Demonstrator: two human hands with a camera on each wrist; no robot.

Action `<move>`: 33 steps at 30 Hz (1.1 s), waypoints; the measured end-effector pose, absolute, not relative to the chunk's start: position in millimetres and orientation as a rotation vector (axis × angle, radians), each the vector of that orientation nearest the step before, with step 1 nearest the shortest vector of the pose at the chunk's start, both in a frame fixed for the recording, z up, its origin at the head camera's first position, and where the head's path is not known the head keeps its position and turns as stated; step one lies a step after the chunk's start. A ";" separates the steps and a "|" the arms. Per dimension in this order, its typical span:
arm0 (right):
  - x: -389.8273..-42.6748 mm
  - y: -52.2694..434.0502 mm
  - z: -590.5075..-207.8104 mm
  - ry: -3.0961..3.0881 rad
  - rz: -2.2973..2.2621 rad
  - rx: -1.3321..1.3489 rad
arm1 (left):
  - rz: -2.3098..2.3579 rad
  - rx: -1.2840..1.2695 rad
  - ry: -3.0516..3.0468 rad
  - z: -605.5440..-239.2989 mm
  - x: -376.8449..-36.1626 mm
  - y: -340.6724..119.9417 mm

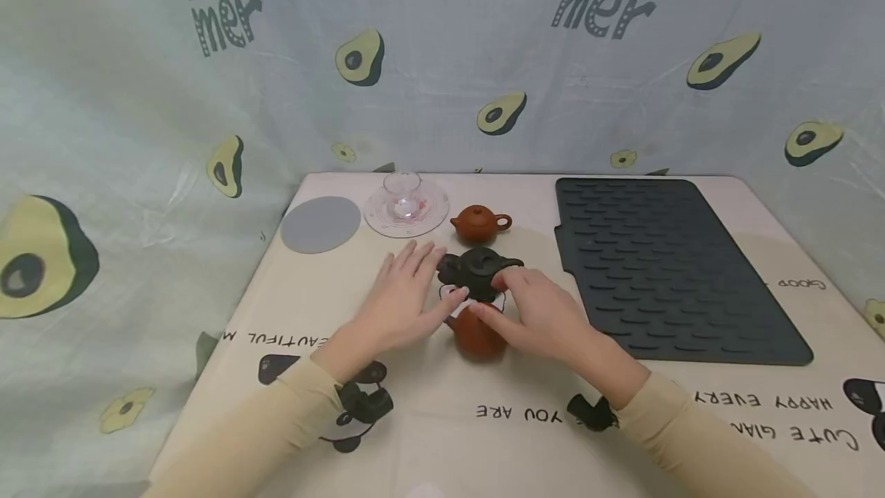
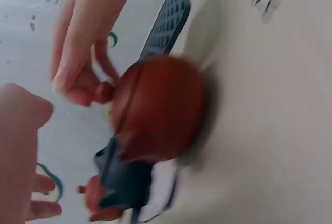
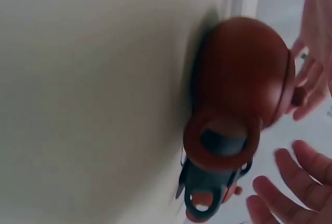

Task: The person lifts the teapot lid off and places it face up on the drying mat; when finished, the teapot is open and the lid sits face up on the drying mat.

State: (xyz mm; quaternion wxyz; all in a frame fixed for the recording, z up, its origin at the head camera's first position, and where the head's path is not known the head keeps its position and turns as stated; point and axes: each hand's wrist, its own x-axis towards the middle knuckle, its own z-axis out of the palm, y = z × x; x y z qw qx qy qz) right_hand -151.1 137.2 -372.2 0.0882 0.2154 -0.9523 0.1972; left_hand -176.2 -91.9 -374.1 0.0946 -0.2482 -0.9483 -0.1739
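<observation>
Three small teapots stand in a row on the table. The nearest is a reddish-brown clay teapot (image 1: 478, 338), its lid in place as seen from the side in the left wrist view. My right hand (image 1: 542, 313) reaches over it from the right and pinches the lid knob (image 2: 104, 93) between thumb and fingers. My left hand (image 1: 403, 298) is stretched out on the left side, fingers spread, holding nothing. Beyond the near pot comes a black teapot (image 1: 477, 271), partly behind my right fingers. Another reddish-brown teapot (image 1: 477, 224) stands farthest back.
A clear glass cup (image 1: 402, 187) sits on a transparent saucer (image 1: 432, 214) at the back. Left of it lies a grey round mat (image 1: 321, 224). A dark ribbed mat (image 1: 664, 275) covers the right side of the printed tablecloth (image 1: 429, 436). A curtain with avocados hangs behind.
</observation>
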 end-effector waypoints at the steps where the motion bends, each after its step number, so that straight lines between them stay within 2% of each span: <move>1: -150.0 135.4 -373.5 -2.811 0.578 0.661 | -0.593 -0.773 -2.788 -379.5 -172.1 -91.4; 6: -145.9 132.7 -378.3 -2.730 0.502 0.717 | -0.894 -0.822 -2.698 -405.7 -157.3 -84.0; 15: -146.6 129.8 -387.4 -2.738 0.429 0.675 | -0.996 -0.658 -2.624 -432.5 -155.9 -77.3; 33: -147.5 125.4 -391.8 -2.642 0.207 0.736 | -0.993 -0.732 -2.504 -448.5 -153.2 -72.0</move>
